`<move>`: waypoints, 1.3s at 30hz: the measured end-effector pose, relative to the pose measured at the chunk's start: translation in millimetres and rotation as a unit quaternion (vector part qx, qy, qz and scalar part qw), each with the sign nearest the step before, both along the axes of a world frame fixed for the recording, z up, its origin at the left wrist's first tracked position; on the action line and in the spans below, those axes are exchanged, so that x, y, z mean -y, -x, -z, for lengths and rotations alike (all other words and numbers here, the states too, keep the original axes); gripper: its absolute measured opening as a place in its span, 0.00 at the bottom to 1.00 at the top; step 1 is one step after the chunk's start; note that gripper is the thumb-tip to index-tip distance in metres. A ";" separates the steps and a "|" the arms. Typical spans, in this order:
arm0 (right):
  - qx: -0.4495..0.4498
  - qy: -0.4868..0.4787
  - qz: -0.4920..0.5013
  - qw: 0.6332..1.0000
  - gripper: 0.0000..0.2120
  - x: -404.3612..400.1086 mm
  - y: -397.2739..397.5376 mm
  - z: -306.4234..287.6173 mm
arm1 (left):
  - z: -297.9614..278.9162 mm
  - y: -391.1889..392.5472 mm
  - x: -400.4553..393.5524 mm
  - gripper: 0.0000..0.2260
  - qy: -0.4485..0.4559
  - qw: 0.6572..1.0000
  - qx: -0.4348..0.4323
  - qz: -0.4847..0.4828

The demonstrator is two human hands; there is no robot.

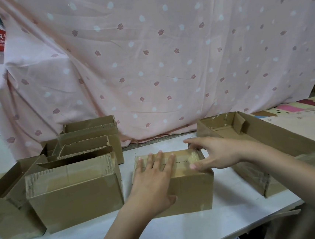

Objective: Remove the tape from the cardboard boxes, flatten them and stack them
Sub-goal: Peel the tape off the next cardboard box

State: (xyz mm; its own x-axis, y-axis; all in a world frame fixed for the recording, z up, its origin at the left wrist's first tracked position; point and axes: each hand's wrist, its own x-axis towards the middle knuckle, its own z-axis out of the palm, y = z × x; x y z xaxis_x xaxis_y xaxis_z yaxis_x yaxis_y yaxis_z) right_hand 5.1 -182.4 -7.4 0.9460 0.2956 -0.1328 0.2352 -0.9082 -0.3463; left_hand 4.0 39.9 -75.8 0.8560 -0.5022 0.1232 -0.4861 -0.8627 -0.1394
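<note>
My left hand [154,179] lies flat, fingers spread, on a small closed box [190,189] in the middle of the white tabletop [229,214]. My right hand [212,154] reaches over its far right corner, fingers curled at the glossy clear tape [194,157] there; whether they pinch it, I cannot tell. Open brown corrugated boxes [73,193] crowd the left; a shallow tray box [270,143] sits right. A pink leaf-print sheet [166,60] hangs behind.

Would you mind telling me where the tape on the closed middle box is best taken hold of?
Probably at the tape's right end, coming from the right: it is glossy and wrinkled there beside the right hand's fingers, while the left hand lies flat on the box lid.
</note>
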 end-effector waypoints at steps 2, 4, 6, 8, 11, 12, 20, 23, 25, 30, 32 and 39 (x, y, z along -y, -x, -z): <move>-0.041 0.037 -0.012 0.998 0.55 3.9 -0.8 -2.8 | 1.1 -0.3 0.9 0.47 0.011 1.000 0.001 0.000; -0.062 0.060 -0.015 0.996 0.60 3.6 -1.6 -1.8 | 2.7 -0.8 1.7 0.46 0.026 1.000 0.001 -0.003; -0.073 0.076 -0.016 0.994 0.63 0.7 -2.2 3.4 | 3.4 -2.0 2.4 0.45 0.030 1.000 0.000 -0.008; -0.057 0.091 -0.008 0.994 0.64 -3.0 -3.7 6.8 | 2.1 -1.1 2.8 0.45 0.027 1.000 -0.001 -0.009; -0.025 0.081 0.015 0.996 0.63 -8.9 -4.5 5.2 | -4.4 2.3 0.7 0.45 0.042 0.999 -0.007 -0.012; -0.023 0.065 0.027 0.997 0.63 -10.0 -4.6 4.1 | -8.6 4.6 -1.0 0.43 0.056 0.998 0.002 -0.014; -0.150 -0.262 0.185 0.935 0.24 -16.0 14.6 -12.3 | -48.7 59.1 9.9 0.31 0.187 0.978 0.077 0.045; -0.207 -0.340 0.241 0.885 0.26 -20.3 24.4 -16.9 | -46.8 58.8 17.8 0.48 0.107 0.990 0.077 0.040; -0.228 -0.384 0.253 0.858 0.33 -24.9 29.9 -16.1 | -41.3 53.2 19.4 0.62 0.037 0.994 0.104 0.026; -0.242 -0.393 0.282 0.841 0.37 -34.9 43.4 -13.9 | -45.5 41.8 9.5 0.63 0.026 0.990 0.134 0.025; -0.117 -0.303 0.291 0.900 0.33 -35.2 45.5 -13.9 | -57.3 39.3 1.1 0.58 0.008 0.991 0.125 0.046; 0.210 -0.225 0.080 0.948 0.10 -40.6 47.6 -17.5 | -94.3 25.8 -21.8 0.58 -0.003 0.996 -0.020 0.089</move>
